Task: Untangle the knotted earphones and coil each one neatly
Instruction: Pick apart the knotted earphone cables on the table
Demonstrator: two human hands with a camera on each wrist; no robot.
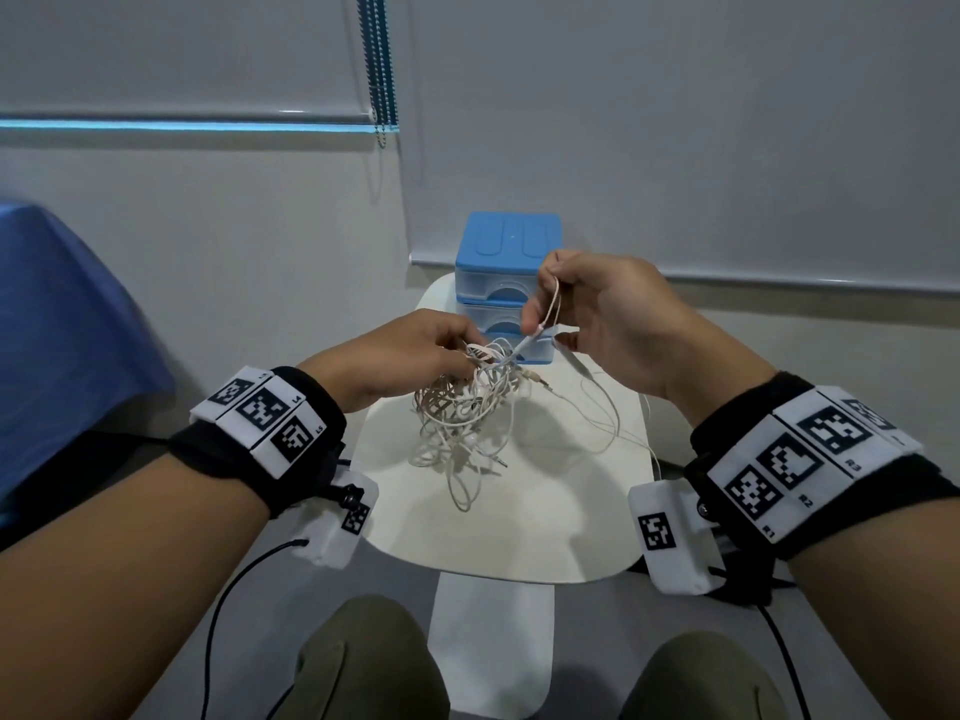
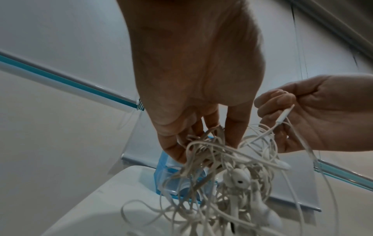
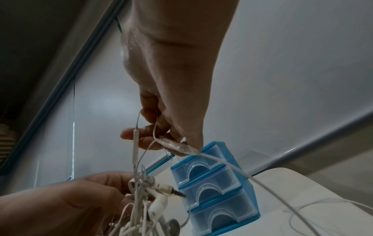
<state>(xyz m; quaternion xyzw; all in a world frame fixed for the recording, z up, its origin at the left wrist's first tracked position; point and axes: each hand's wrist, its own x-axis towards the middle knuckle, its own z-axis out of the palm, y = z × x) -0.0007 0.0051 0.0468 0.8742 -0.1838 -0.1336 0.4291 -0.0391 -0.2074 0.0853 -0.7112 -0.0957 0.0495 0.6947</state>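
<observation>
The earphones (image 1: 467,407) hang as a limp white tangle just above the table (image 1: 519,522); the left hand (image 1: 400,356) pinches the knot's top, the right hand (image 1: 613,324) pinches a loop by the inline remote (image 3: 134,146). They look light, thin and springy; better held at the stiffer remote or jack (image 3: 171,190) than tugged by the wire.

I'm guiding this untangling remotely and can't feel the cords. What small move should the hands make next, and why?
Probably keep the left hand steady on the tangled earphones while the right hand draws its pinched cord gently up and away. That cord runs taut into the knot, and a plug already sticks out free, so a slow pull should show where the cord catches.
</observation>
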